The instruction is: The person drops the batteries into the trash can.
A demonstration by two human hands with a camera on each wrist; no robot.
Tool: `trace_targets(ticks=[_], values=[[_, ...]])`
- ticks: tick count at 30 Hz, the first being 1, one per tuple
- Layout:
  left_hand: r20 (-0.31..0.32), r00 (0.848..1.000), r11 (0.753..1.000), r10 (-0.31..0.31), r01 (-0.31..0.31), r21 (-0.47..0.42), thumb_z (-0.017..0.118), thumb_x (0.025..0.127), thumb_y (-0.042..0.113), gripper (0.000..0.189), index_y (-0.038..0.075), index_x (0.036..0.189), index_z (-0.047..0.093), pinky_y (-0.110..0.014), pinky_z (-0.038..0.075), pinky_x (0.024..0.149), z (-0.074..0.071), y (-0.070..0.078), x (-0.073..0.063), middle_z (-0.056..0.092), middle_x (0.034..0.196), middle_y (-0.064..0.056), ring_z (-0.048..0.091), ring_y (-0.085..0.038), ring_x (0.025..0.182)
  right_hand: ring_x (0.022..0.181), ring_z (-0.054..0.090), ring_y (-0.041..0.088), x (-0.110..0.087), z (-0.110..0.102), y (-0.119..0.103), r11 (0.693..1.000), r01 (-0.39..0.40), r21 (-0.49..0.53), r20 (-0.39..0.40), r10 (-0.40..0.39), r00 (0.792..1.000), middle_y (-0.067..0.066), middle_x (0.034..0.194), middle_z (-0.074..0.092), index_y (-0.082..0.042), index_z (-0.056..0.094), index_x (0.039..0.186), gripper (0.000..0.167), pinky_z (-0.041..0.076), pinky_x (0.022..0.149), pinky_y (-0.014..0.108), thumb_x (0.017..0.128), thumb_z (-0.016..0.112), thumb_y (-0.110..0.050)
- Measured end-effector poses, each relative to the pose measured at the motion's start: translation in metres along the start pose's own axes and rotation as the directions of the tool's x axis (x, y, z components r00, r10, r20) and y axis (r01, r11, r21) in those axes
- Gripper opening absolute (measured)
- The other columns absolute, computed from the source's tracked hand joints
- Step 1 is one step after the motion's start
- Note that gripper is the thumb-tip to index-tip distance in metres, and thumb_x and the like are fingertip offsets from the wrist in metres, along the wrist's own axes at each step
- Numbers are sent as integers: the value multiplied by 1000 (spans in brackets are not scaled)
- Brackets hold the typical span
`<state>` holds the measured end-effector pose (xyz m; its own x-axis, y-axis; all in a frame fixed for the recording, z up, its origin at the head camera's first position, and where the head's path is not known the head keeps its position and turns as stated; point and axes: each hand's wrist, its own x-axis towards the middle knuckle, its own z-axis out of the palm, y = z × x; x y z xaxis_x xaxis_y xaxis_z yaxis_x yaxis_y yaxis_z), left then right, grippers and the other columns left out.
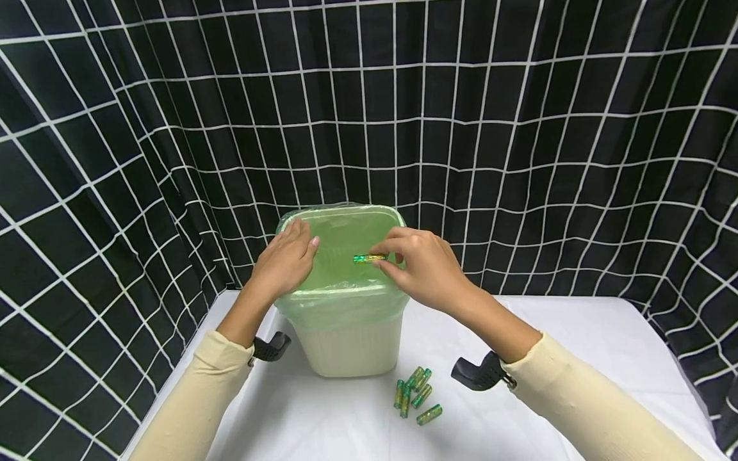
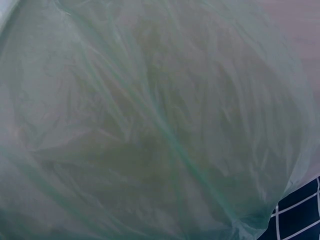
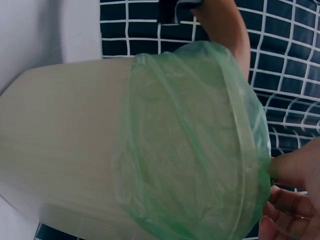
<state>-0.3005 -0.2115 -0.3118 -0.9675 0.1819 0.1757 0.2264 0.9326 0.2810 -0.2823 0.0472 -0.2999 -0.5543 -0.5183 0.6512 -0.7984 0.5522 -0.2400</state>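
Observation:
Over the mouth of a white bin (image 1: 348,346), my right hand (image 1: 426,266) pinches a green and gold battery (image 1: 369,258) between thumb and fingers. A thin green plastic bag (image 1: 346,307) lines the bin and folds down outside its rim. My left hand (image 1: 288,256) rests on the bin's left rim with its fingers straight. Bag film (image 2: 160,125) fills most of the left wrist view, hiding that hand there. In the right wrist view, the right hand (image 3: 295,195) shows at the right edge, beside the bag-covered rim.
Several more green and gold batteries (image 1: 423,395) lie loosely grouped on the white tablecloth (image 1: 490,429), in front of the bin and to its right. A black curtain with a white grid (image 1: 438,141) hangs behind the table and along both sides.

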Motion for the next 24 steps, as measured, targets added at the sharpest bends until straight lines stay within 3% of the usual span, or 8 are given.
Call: trace_targets(ticks=[10,24], values=[[4,1000,1000,4,-4,-11,25,112,32,61,-10,156,21,-43,8,126,0,0,0,14,166,-24,8,-33,156,78,62,15,10,6,0,998,6,-59,37,-4,999,-4,93,72,-15,83,99,12,49,59,32,88,80,-13],[5,1000,1000,7,-7,-12,23,112,33,61,-9,156,22,-44,8,126,0,0,0,14,166,-25,9,-34,155,77,67,14,21,16,2,997,-11,-79,72,17,997,-3,93,73,-13,82,99,11,52,57,33,89,80,-17]])
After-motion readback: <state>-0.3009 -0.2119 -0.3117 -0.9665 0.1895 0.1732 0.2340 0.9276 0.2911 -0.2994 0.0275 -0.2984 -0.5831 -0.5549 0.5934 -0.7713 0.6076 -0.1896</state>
